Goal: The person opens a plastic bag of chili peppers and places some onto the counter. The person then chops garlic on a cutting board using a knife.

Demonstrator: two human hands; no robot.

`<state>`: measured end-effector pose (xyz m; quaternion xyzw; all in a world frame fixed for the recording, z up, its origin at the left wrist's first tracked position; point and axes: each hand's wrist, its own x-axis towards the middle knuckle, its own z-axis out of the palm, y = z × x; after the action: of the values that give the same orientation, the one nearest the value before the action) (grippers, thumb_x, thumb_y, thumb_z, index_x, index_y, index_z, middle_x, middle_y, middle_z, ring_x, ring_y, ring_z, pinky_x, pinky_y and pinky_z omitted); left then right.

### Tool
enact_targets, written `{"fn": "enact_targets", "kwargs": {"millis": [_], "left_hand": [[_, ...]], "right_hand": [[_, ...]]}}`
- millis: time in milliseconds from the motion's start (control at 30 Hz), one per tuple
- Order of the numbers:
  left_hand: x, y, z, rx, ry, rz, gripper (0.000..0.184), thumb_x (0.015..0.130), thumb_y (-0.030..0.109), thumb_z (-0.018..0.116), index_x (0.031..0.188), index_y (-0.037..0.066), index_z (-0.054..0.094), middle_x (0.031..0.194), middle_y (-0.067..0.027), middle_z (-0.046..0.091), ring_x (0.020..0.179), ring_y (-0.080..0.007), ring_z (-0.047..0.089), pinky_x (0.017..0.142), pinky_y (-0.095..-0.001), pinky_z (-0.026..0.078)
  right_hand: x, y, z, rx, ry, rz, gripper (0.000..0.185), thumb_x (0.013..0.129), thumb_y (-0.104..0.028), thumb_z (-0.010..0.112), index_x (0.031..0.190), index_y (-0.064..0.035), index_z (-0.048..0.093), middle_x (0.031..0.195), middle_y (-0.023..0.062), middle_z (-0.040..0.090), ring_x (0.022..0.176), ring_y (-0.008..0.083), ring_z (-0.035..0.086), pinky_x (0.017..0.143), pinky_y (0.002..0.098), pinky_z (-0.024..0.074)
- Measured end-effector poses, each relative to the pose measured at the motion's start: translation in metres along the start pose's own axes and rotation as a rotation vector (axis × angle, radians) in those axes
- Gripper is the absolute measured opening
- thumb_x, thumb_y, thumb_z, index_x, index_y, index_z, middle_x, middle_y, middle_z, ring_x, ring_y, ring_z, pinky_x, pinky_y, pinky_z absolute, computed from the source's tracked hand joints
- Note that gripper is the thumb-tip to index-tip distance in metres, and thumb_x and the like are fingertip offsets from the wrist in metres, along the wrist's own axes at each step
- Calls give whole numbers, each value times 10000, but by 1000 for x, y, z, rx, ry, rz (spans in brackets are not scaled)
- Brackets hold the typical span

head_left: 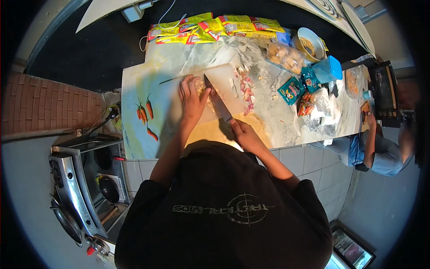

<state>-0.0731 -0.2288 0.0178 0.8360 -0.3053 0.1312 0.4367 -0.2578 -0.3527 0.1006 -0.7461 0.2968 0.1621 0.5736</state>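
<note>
A white cutting board (224,71) lies on the marble-patterned table, under my hands. My right hand (243,134) is wrapped round the handle of a large knife (218,101), whose blade points up and left across the board. Beside the blade, my left hand (192,96) rests on the board with fingers bent and thumb apart, by pale chopped pieces (209,104); whether it grips any is hidden. Reddish onion peelings (247,89) lie along the board's right edge. Several orange-red chillies (149,109) are on the table to the left.
Yellow packets (224,27) line the table's back edge. At the right are a bowl (316,40), a bag of round items (285,57), a green packet (291,90) and a blue-lidded container (329,69). Another person (385,154) stands far right; a stove (71,188) is lower left.
</note>
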Motion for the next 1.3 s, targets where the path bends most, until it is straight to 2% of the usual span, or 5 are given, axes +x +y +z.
{"fn": "enact_targets", "kwargs": {"millis": [133, 200, 467, 833, 1300], "left_hand": [[9, -6, -8, 30, -8, 26, 353, 867, 166, 714, 1145, 37, 537, 1292, -200, 454, 1208, -407, 450, 1033, -495, 358], [10, -11, -11, -28, 10, 41, 297, 886, 122, 684, 1130, 36, 538, 1271, -201, 472, 1211, -398, 462, 1031, -482, 372], [6, 4, -35, -167, 68, -32, 162, 937, 0, 565, 1093, 17, 524, 1215, -204, 510, 1190, -378, 492, 1004, -445, 413], [-12, 52, -13, 144, -215, 75, 922, 643, 502, 858, 1342, 83, 426, 1405, -169, 356, 1408, -377, 274, 1153, -641, 103], [10, -1, -9, 220, -155, 65, 899, 644, 463, 865, 1341, 94, 435, 1398, -175, 371, 1384, -373, 314, 1124, -656, 170]], "right_hand": [[5, 13, 3, -150, 145, -292, 462, 1049, -401, 422, 1117, 22, 596, 699, 218, 645, 563, 376, 634, 580, 422, 495], [-1, 6, 3, -674, 322, -263, 385, 1032, -374, 463, 1051, -5, 571, 721, 215, 658, 591, 361, 657, 559, 435, 518], [9, 38, 0, -836, 451, -506, 294, 993, -318, 557, 1030, -28, 524, 911, 159, 628, 648, 338, 677, 537, 430, 537], [14, 28, 9, -1017, 504, -425, 278, 976, -282, 549, 1137, -60, 509, 1026, 146, 623, 670, 270, 697, 520, 374, 554], [9, 27, 4, -1068, 509, -389, 252, 935, -238, 583, 1120, -80, 518, 984, 109, 606, 701, 255, 701, 525, 360, 557]]}}
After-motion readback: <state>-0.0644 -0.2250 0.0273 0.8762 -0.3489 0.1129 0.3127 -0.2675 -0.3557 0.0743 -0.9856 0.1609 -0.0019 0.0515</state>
